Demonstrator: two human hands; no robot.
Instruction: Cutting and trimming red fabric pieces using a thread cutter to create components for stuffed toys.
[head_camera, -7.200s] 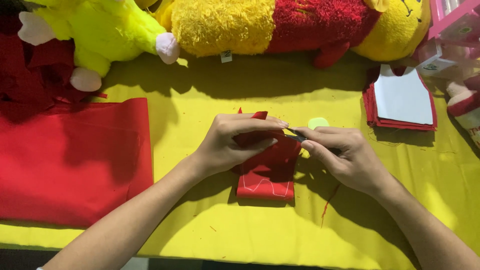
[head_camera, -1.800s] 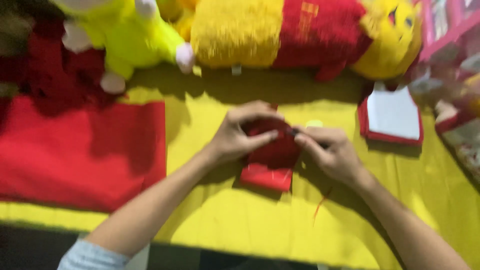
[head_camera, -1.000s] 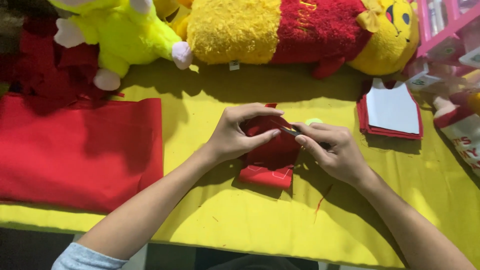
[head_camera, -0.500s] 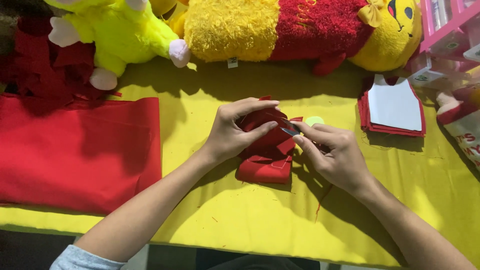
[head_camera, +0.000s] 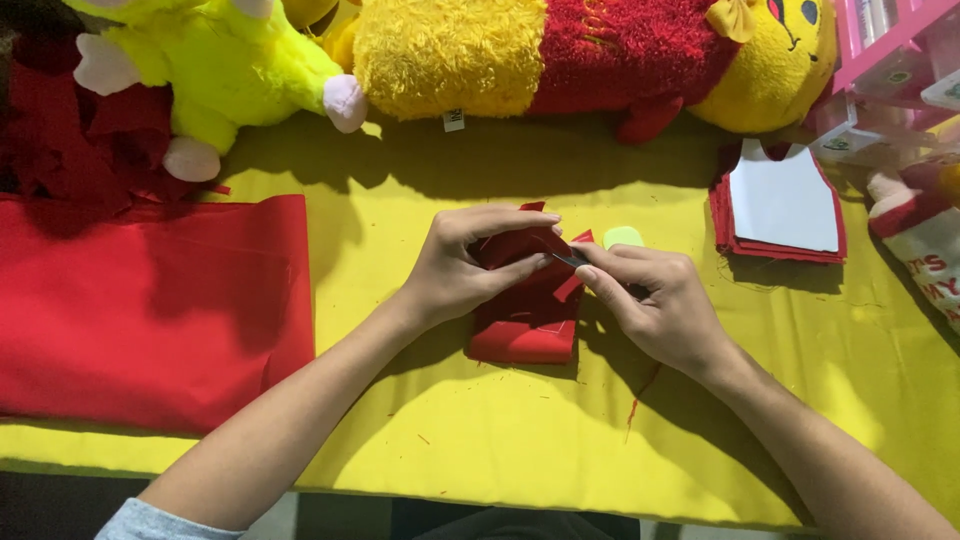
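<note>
Looking down through the head camera, I see my left hand (head_camera: 465, 270) pinching the top edge of a folded red fabric piece (head_camera: 525, 315) that lies mid-table on the yellow table (head_camera: 520, 450), while my right hand (head_camera: 655, 305) has its fingers (head_camera: 590, 262) pressed together around a thin dark tool at that same edge. A wide red cloth (head_camera: 150, 310) lies well to the left, a stack of red pieces topped with a white template (head_camera: 780, 205) sits to the right, and plush toys (head_camera: 450, 55) line the far side.
</note>
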